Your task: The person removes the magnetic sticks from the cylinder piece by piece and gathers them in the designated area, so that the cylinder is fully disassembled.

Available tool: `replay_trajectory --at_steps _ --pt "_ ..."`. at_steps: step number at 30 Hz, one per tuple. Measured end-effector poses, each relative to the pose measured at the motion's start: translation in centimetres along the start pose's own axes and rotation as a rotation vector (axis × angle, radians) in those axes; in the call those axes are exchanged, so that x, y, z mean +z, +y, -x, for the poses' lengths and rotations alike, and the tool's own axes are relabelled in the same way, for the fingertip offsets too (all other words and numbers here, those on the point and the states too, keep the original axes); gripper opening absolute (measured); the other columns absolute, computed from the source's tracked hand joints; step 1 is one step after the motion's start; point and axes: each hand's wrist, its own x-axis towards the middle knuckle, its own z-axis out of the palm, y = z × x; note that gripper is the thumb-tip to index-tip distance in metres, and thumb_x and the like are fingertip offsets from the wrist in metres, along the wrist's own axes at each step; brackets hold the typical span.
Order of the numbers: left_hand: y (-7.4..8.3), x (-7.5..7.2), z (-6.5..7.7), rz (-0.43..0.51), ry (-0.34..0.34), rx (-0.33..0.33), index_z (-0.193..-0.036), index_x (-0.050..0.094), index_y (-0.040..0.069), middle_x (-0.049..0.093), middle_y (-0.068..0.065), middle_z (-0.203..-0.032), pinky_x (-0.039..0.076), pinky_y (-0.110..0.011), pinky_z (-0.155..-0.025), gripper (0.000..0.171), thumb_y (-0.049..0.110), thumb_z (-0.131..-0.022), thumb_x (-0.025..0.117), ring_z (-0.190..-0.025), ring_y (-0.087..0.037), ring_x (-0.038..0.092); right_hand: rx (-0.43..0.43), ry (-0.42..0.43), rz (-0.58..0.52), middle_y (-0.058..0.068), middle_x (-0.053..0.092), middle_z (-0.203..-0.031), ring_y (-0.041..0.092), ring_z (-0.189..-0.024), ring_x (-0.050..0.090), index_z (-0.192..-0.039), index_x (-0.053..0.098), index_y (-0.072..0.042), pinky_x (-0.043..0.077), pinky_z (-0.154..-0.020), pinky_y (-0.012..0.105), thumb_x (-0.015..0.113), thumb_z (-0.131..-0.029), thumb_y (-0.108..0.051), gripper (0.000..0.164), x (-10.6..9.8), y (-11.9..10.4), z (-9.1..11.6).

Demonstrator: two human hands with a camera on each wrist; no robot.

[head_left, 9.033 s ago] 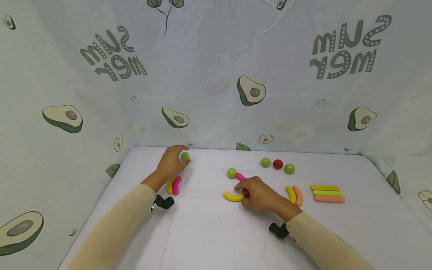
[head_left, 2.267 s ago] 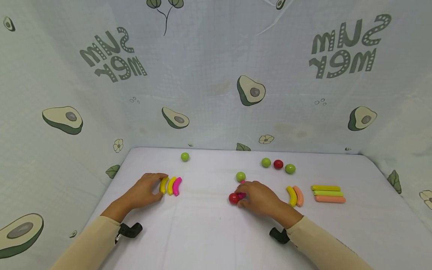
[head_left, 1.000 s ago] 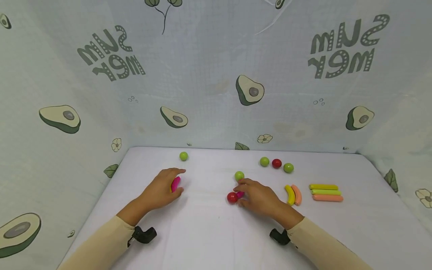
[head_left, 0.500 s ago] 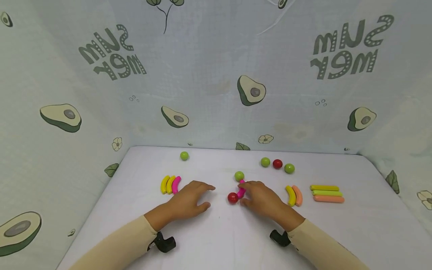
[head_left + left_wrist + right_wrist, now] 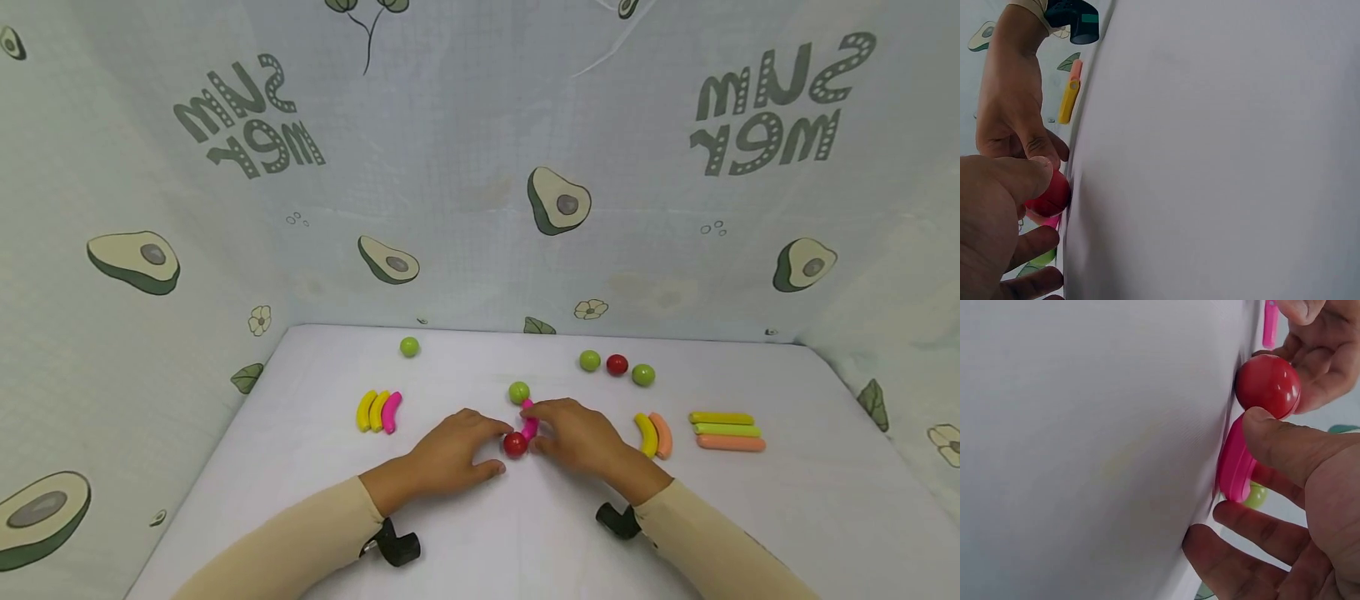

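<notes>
In the head view my left hand [image 5: 459, 454] reaches in from the left, index fingertip right at a glossy red ball [image 5: 515, 444] and thumb spread below it. My right hand [image 5: 579, 435] holds a magenta banana-shaped piece [image 5: 529, 427] between thumb and fingers; its lower end meets the red ball. A green ball [image 5: 519, 392] sits at the piece's upper end. The right wrist view shows the right thumb over the join of the magenta piece [image 5: 1235, 464] and red ball [image 5: 1267, 386]. From the left wrist, the red ball [image 5: 1054, 195] is partly hidden by the left thumb.
Two yellow curved pieces [image 5: 366, 411] and a magenta one [image 5: 392, 412] lie at left, a green ball [image 5: 408, 347] behind. At right are two green balls [image 5: 590, 360], a red ball [image 5: 617, 365], yellow and orange curved pieces [image 5: 661, 435], and three straight sticks [image 5: 727, 430].
My left hand has left the curved pieces at left, where a second yellow one now lies, and moved right to the red ball. The magenta piece and green ball shifted slightly left with my right hand.
</notes>
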Motion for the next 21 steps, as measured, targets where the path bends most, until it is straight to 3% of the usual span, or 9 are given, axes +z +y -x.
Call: replay_trajectory --at_steps 6,12,21 --pt "0.6 0.4 -0.8 -0.022 0.010 0.035 -0.138 0.063 0.018 0.067 0.010 -0.123 0.047 -0.033 -0.102 0.048 0.033 -0.094 0.076 -0.119 -0.017 0.057 -0.041 -0.009 -0.019 0.001 0.069 -0.128 0.028 -0.124 0.060 -0.130 0.071 -0.017 0.050 -0.100 0.053 0.083 -0.087 -0.018 0.045 0.2 -0.1 -0.1" --pt "1.1 0.4 -1.2 -0.058 0.008 0.020 -0.132 0.068 0.018 0.069 0.006 -0.123 0.047 -0.033 -0.101 0.041 0.031 -0.094 0.077 -0.118 -0.018 0.057 -0.091 -0.011 -0.072 0.002 0.070 -0.126 0.028 -0.124 0.060 -0.126 0.073 -0.013 0.047 -0.106 0.050 0.082 -0.088 -0.013 0.038 0.6 -0.1 -0.2" --pt "1.3 0.4 -1.3 -0.048 0.013 -0.008 -0.127 0.069 0.019 0.069 0.006 -0.120 0.048 -0.034 -0.098 0.038 0.031 -0.093 0.078 -0.115 -0.017 0.058 -0.083 0.013 -0.088 0.002 0.073 -0.118 0.027 -0.119 0.064 -0.118 0.076 -0.013 0.049 -0.103 0.049 0.084 -0.086 -0.013 0.033 0.7 0.0 -0.4"
